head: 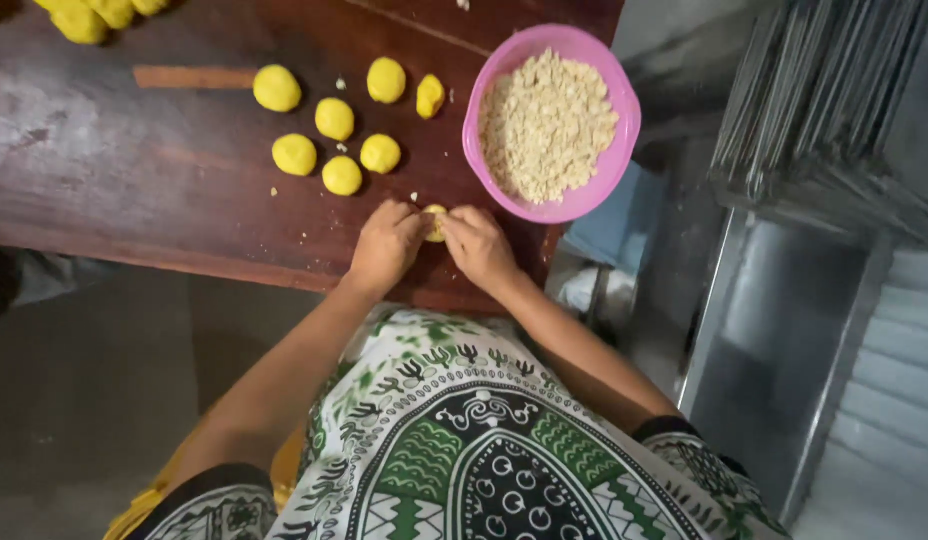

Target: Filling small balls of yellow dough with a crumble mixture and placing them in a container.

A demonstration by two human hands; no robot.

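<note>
Overhead view from a head camera, looking down at a dark reddish-brown wooden desk (164,190) and a lap covered in green, black and white patterned cloth (464,440).

Near the desk's front edge, both hands brought together around one small yellow dough piece (435,222). Left hand (386,245) curled on the left side of it, fingers bent inward; right hand (477,245) curled on the right side, thumb and fingertips touching the dough. Both hands partly closed, pinching rather than clenched, with only a sliver of yellow showing between them. Probably held this way to shape or seal the dough; whether any filling sat inside could not be told.

Just beyond the right hand, a round pink plastic bowl (481,118) heaped with pale beige crumbly filling (546,125), set close, likely for easy reach.

Beyond the left hand, seven smooth yellow dough balls (334,119) resting in a loose cluster on the desk, each apart from the others, probably spaced to avoid sticking. A few pale crumbs scattered among them. More yellow dough lumps (84,18) at the far left corner, cut off by the frame edge.

To the right of the desk, a stack of thin grey metal trays (814,110) and a grey metal surface (764,360) below. Grey floor (74,400) on the left.
</note>
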